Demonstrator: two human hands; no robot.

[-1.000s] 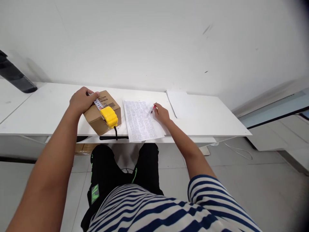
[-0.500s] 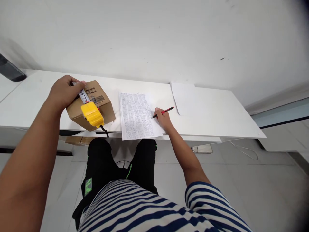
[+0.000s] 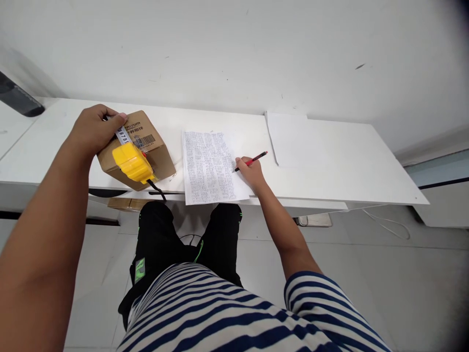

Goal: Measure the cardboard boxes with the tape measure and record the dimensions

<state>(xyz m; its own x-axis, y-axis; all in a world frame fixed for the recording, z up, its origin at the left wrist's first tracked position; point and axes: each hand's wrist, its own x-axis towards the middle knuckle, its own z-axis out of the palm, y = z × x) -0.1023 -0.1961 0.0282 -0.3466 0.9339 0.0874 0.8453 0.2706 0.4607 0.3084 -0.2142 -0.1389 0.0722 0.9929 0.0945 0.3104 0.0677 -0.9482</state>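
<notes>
White desk (image 3: 340, 156), two hands (image 3: 95, 128) (image 3: 253, 172): left around one box (image 3: 161, 164) and tape measure (image 3: 131, 161), right around one pen (image 3: 261, 156)

Displaying 6, 7 and 8 along the blade (image 3: 123, 136) of the tape measure (image 3: 132, 162); bearing letters ending in “trum” on the cardboard box (image 3: 163, 164); covering the paper sheet (image 3: 207, 168) in handwriting too small to read.

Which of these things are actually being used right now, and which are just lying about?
In use:
tape measure, its blade under the left hand
cardboard box, beneath it
pen, in the right hand
handwritten sheet

Apparently just lying about:
white papers
dark object, far left
</notes>
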